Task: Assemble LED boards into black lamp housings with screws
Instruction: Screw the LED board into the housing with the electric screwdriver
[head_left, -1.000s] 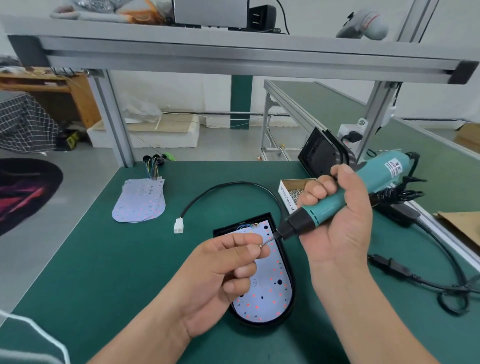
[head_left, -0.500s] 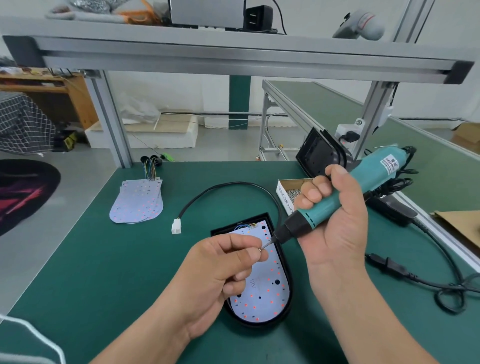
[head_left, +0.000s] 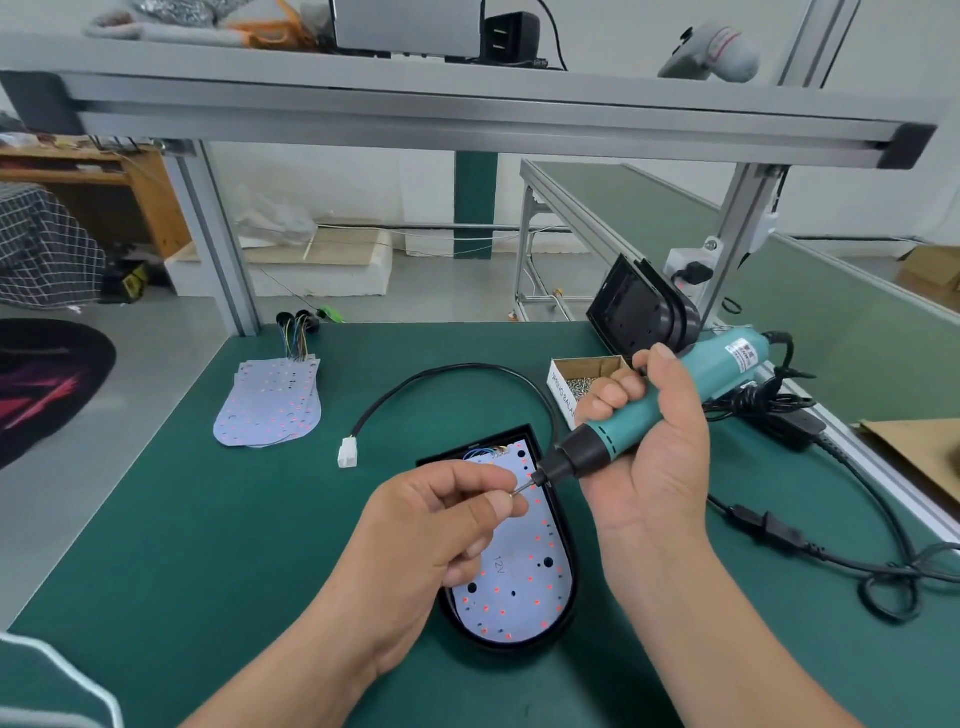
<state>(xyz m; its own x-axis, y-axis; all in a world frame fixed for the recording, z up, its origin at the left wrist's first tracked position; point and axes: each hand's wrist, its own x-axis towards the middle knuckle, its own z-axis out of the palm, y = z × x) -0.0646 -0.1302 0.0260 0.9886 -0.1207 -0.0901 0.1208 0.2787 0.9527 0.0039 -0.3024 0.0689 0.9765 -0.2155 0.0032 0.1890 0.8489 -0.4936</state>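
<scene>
As the left hand (head_left: 441, 525) pinches a small screw (head_left: 513, 493) onto the bit, the right hand (head_left: 649, 457) grips the teal electric screwdriver (head_left: 597, 441), tilted toward two o'clock. Seating the screw squarely first looks key. Beneath, the LED board (head_left: 519, 587) lies in the black lamp housing (head_left: 569, 545), with the screw box (head_left: 587, 370) at one o'clock.

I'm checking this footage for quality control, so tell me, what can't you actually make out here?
All in the head view:
- Screw: too small, pinched by the left hand at the screwdriver bit; seating unclear.
- LED board: left side hidden under the left hand; screw holes there unseen.
- Screw box: label partly covered by the right hand.
</scene>
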